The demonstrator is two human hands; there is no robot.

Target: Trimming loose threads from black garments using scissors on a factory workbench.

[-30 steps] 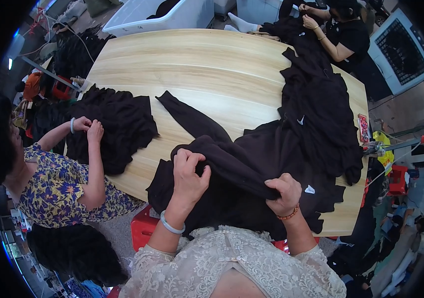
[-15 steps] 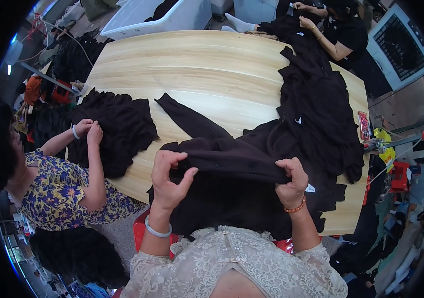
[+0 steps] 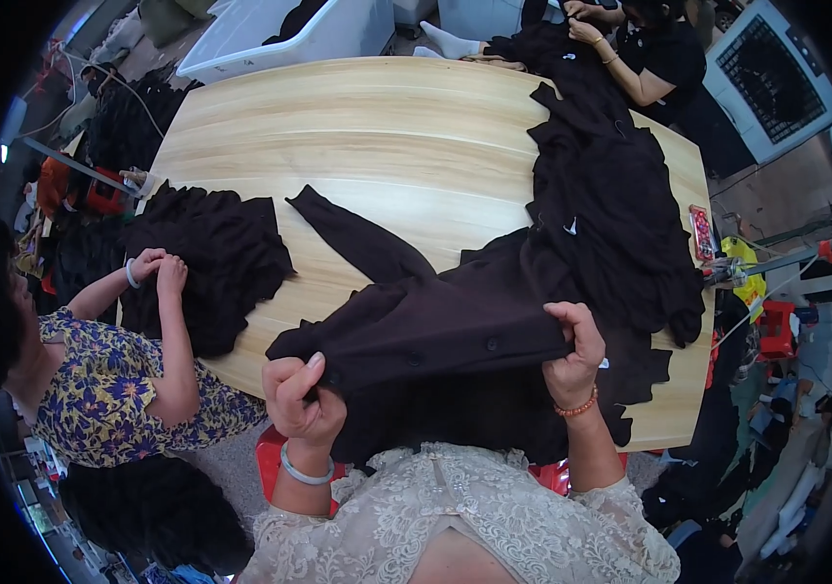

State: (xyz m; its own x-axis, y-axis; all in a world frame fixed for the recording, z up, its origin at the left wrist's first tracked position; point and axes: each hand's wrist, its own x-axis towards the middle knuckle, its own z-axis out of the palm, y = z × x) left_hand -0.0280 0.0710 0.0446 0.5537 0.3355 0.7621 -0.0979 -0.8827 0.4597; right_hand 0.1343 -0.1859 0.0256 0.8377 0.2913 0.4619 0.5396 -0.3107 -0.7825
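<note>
Stretched between my two hands is the buttoned edge of a dark knit cardigan (image 3: 435,316), with several round dark buttons along it. My left hand (image 3: 305,399) pinches one end between thumb and curled fingers, low on the left. At the other end my right hand (image 3: 574,352) grips the fabric, its thumb along the top. One sleeve of the cardigan lies flat toward the far left of the wooden table (image 3: 367,127). The rest of the garment drapes over the near edge, toward my lap.
More dark garments (image 3: 610,214) are heaped along the right side, one with a small white tag. At the left, a person in a floral dress (image 3: 114,375) handles another dark pile (image 3: 206,263). A co-worker (image 3: 649,58) sits at the far right. Beyond the table stands a white bin (image 3: 289,44).
My left hand has moved down and left and closed from a looser hold onto the cardigan's edge. The edge is now pulled flatter, showing its buttons. My right hand stays nearly in place.
</note>
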